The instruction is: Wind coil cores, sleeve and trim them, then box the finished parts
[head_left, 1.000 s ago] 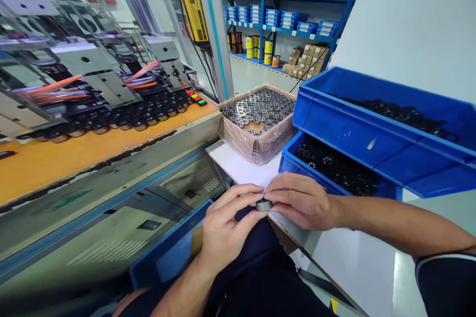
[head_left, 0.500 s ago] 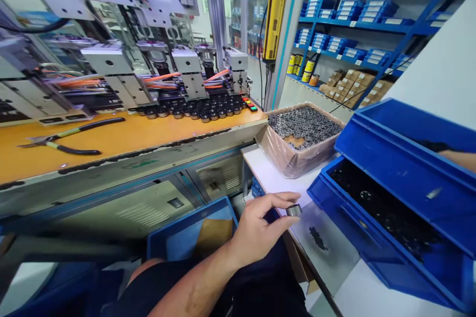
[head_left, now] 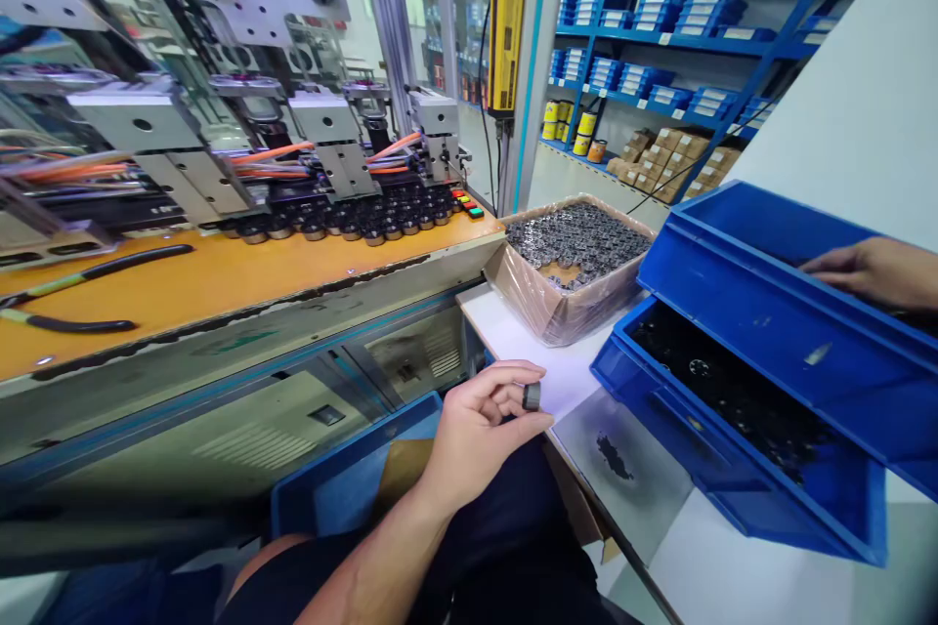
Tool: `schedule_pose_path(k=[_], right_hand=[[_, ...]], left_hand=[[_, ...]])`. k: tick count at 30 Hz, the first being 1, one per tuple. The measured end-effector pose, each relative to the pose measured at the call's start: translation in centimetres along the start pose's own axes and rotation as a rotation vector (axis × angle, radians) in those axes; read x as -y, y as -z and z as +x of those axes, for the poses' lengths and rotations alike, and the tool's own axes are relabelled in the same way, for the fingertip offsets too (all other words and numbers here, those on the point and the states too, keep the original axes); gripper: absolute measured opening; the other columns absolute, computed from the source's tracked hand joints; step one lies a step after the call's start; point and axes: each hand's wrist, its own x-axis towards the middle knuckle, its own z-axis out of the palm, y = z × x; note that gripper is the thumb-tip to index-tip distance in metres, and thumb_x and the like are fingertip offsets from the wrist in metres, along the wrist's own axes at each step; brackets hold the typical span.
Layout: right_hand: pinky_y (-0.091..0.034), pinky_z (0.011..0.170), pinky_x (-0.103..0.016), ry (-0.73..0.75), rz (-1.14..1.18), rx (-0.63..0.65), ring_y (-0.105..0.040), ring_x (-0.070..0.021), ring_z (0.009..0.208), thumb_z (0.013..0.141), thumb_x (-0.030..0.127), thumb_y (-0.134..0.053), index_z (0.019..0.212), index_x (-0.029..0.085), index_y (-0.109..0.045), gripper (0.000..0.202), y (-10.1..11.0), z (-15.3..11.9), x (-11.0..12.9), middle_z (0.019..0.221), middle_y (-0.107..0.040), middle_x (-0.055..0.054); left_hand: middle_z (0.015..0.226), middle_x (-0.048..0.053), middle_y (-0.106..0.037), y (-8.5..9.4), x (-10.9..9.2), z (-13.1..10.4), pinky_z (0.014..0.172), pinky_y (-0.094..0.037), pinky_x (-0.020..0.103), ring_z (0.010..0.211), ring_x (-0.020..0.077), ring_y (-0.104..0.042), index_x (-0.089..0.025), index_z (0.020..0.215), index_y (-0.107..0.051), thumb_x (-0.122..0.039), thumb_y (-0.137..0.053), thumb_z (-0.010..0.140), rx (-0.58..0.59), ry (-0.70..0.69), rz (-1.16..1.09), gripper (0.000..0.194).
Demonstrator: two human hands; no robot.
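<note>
- We now see the left hand [head_left: 476, 430] turned inward, its grip pinching the small metal ring [head_left: 532, 396] on edge above the counter [head_left: 513, 342].
- The right hand [head_left: 872, 269] has entered the upper blue bin [head_left: 769, 312]; we cannot tell its grip.

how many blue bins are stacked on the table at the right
2. The upper bin juts out on top, with the right hand reaching into it; the lower bin sits under it on the white table, full of black parts.
</note>
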Motion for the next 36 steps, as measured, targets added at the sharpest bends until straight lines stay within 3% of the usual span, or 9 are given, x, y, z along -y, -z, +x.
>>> schedule_pose_path(k=[1,2,5,8,11,16,22,26,36], right_hand=[[-0.041,0.062,-0.028,-0.06,-0.067,0.083,-0.062,-0.0066,0.055,0.07,0.025,-0.077,0.074,0.007,-0.08,0.018,1.3,0.4,0.6,0.079,-0.075,-0.015],[-0.041,0.063,-0.029,-0.047,-0.099,0.009,-0.064,-0.0081,0.06,0.068,0.022,-0.079,0.081,0.008,-0.081,0.02,2.3,0.4,1.5,0.082,-0.076,-0.015],[-0.047,0.065,-0.026,0.364,0.125,-0.288,-0.066,-0.0116,0.069,0.078,0.029,-0.077,0.086,0.009,-0.079,0.022,2.3,-2.9,5.5,0.079,-0.074,-0.011],[-0.051,0.063,-0.023,0.965,0.428,-0.315,-0.065,-0.0119,0.071,0.084,0.028,-0.076,0.074,0.013,-0.069,0.02,-1.8,-9.0,10.3,0.077,-0.069,-0.007],[-0.051,0.06,-0.021,1.16,0.691,-0.196,-0.061,-0.011,0.069,0.091,0.022,-0.068,0.081,0.013,-0.061,0.015,-6.4,-14.1,13.9,0.078,-0.065,-0.006],[-0.051,0.059,-0.023,1.223,0.803,-0.274,-0.059,-0.012,0.066,0.095,0.017,-0.058,0.084,0.013,-0.057,0.011,-9.6,-16.3,15.3,0.074,-0.063,-0.006],[-0.055,0.065,-0.025,1.216,0.786,-0.255,-0.063,-0.014,0.074,0.094,0.015,-0.058,0.093,0.011,-0.059,0.004,-9.2,-15.8,14.2,0.082,-0.067,-0.009],[-0.057,0.068,-0.023,1.175,0.749,-0.215,-0.064,-0.0126,0.079,0.094,0.018,-0.062,0.105,0.011,-0.061,0.013,-8.7,-15.6,13.8,0.09,-0.066,-0.009],[-0.056,0.066,-0.024,1.264,0.649,-0.34,-0.063,-0.012,0.077,0.095,0.021,-0.063,0.103,0.009,-0.062,0.014,-8.5,-15.7,13.5,0.087,-0.066,-0.008]], left_hand=[[0.097,0.011,-0.076,0.1,-0.1,0.0,0.062,-0.056,0.023,0.066,0.0105,-0.063,-0.015,0.09,-0.077,-0.017,-0.089,0.06,0.004,0.044,-0.039,0.032],[0.097,0.011,-0.077,0.1,-0.2,0.0,0.065,-0.058,0.024,0.068,0.0118,-0.066,-0.015,0.091,-0.077,-0.017,-0.088,0.061,0.011,0.082,-0.066,0.032],[0.092,0.011,-0.08,-0.2,-0.5,0.0,0.068,-0.061,0.025,0.069,0.014,-0.071,-0.015,0.094,-0.076,-0.016,-0.087,0.063,0.044,0.128,-0.091,0.033],[0.093,0.011,-0.081,-1.2,-0.8,-0.1,0.07,-0.062,0.024,0.071,0.0158,-0.075,-0.015,0.094,-0.077,-0.012,-0.086,0.062,0.07,0.103,-0.075,0.033],[0.093,0.009,-0.081,-2.1,-0.8,-0.3,0.072,-0.063,0.024,0.076,0.0181,-0.077,-0.017,0.093,-0.079,-0.009,-0.086,0.062,0.089,0.06,-0.03,0.033],[0.089,0.006,-0.082,-3.0,-0.6,-0.4,0.073,-0.065,0.026,0.075,0.021,-0.078,-0.019,0.091,-0.08,-0.005,-0.087,0.058,0.114,0.009,0.039,0.037],[0.087,0.003,-0.082,-3.7,-0.3,-0.1,0.072,-0.063,0.019,0.075,0.0179,-0.079,-0.021,0.091,-0.08,0.003,-0.084,0.057,0.064,-0.061,0.053,0.041],[0.085,0.0,-0.082,-3.7,-0.4,-0.2,0.072,-0.061,0.014,0.074,0.0153,-0.078,-0.023,0.091,-0.08,0.007,-0.082,0.055,0.05,-0.094,0.065,0.047],[0.084,-0.002,-0.081,-3.6,-0.8,-0.7,0.071,-0.06,0.012,0.073,0.0143,-0.078,-0.026,0.091,-0.081,0.006,-0.084,0.055,0.082,-0.044,0.093,0.049]])
